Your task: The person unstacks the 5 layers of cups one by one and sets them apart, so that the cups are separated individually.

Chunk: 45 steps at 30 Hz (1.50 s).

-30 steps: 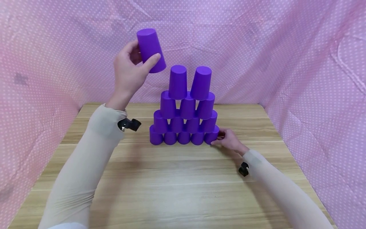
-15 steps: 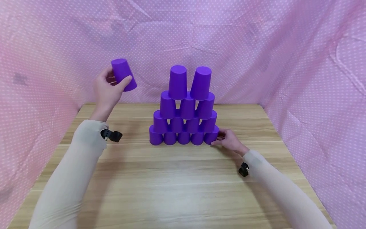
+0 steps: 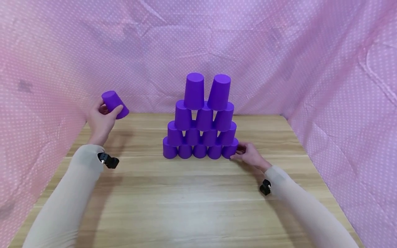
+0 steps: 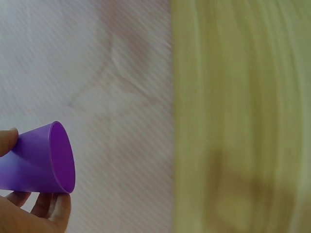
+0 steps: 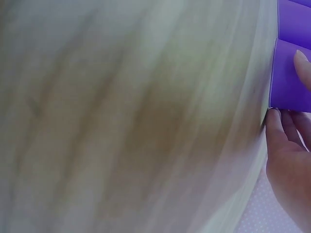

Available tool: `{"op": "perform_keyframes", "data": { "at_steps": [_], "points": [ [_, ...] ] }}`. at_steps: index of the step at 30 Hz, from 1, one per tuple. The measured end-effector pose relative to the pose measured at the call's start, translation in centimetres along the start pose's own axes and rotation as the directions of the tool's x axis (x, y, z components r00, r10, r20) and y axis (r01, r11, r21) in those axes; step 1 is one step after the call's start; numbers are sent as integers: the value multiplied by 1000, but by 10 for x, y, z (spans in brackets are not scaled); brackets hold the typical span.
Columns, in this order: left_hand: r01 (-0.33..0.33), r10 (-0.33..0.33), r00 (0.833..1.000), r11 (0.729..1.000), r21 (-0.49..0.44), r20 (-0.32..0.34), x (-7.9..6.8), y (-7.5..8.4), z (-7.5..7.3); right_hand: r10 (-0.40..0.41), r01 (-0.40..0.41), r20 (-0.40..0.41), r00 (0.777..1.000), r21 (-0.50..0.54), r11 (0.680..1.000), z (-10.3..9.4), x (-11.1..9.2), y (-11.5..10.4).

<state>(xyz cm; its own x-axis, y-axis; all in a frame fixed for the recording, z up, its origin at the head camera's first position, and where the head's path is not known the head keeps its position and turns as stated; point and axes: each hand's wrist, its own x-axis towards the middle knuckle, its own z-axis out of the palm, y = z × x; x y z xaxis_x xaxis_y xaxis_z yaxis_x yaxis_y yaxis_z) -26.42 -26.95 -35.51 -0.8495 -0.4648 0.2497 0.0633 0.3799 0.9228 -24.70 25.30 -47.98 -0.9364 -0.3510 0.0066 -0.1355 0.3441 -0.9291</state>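
Note:
My left hand (image 3: 101, 120) grips a purple cup (image 3: 114, 103) between thumb and fingers, up in the air at the table's far left. That cup is upside down and tilted; its open mouth (image 4: 63, 158) shows in the left wrist view. In the middle of the table stands a pyramid of upside-down purple cups (image 3: 200, 132), several rows high, with two cups in its top row. My right hand (image 3: 249, 155) holds the rightmost cup of the bottom row (image 3: 229, 150), thumb at its front and fingers at its right side, as the right wrist view also shows.
The pyramid rests on a light wood table (image 3: 192, 193). Pink dotted cloth (image 3: 248, 41) hangs behind the table and along both sides. A black wrist camera (image 3: 108, 160) is strapped to the left sleeve, and another wrist camera (image 3: 265, 187) to the right.
My left hand has carried its cup leftward and down, away from above the pyramid's left side. The right hand and the stacked cups have stayed in place.

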Motion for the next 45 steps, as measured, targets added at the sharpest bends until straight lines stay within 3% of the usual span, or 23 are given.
{"op": "perform_keyframes", "data": {
  "at_steps": [6, 10, 13, 21, 31, 45],
  "points": [
    [45, -46, 999, 992, 119, 9, 4, -34, -15, -4, 4, 7, 1000, 12, 1000, 5, -4, -17],
    [110, -113, 994, 979, 174, 9, 6, -52, -24, 7, -7, -2, 1000, -4, 1000, 5, -2, -12],
    [180, -183, 983, 969, 171, 1, 5, -63, -30, 12, -13, -14, 1000, -15, 1000, 4, 2, 1],
    [301, -307, 951, 947, 116, 41, 3, -85, -47, 27, -27, 0, 1000, -23, 999, -1, 2, 1],
    [323, -332, 941, 938, 125, 64, 8, -99, -67, 12, -12, -19, 1000, -21, 1000, -3, 0, -1],
    [312, -339, 938, 916, 252, 72, 12, -118, -85, 25, -25, -18, 1000, -54, 998, 1, 0, 2]
  ]
}}
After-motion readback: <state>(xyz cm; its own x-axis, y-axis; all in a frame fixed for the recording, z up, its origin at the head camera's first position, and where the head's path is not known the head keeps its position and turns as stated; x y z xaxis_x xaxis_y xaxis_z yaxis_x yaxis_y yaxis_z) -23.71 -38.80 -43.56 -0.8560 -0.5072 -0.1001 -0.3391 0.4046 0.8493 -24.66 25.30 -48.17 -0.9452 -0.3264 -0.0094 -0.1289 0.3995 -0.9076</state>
